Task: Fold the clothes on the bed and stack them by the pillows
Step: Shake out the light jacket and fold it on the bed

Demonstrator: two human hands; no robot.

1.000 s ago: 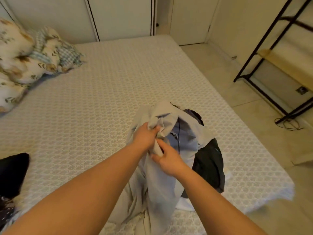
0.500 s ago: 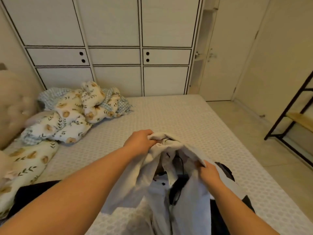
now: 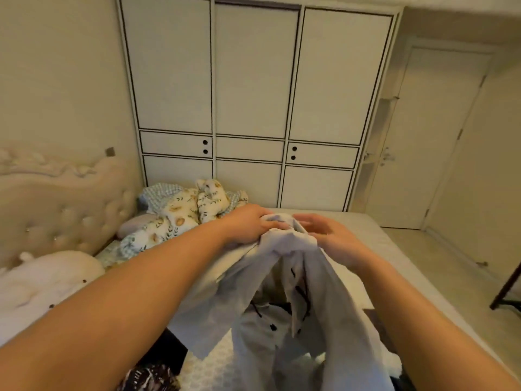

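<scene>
The grey shirt [image 3: 284, 300] is held up over the near part of the bed [image 3: 375, 249], its bunched top at hand height and the body hanging down toward the near edge; dark buttons and dark trim show along the open front. The left hand [image 3: 248, 224] grasps the bunched top of the shirt, fingers curled over the fabric. The right hand [image 3: 329, 238] lies against the right side of the same bunch; its fingers are blurred and appear partly extended, and whether they grip the cloth cannot be told.

Against the frame half a second earlier: the shirt is lifted higher. The right hand, then low on the shirt's front panel, is now up at the top, just beside the left hand. The view has tilted upward, so more of the wardrobe is seen.

A dark garment [image 3: 169, 351] lies on the bed by the near left edge, partly under the left forearm, with a dark patterned piece [image 3: 146, 376] just in front of it. At the head of the bed a floral quilt [image 3: 180, 215] is heaped in the far left corner, with pale pillows [image 3: 42, 280] against the tufted headboard [image 3: 64, 204]. Beyond the far edge stands a white wardrobe [image 3: 253, 103]; a door [image 3: 439, 142] is to its right.
</scene>
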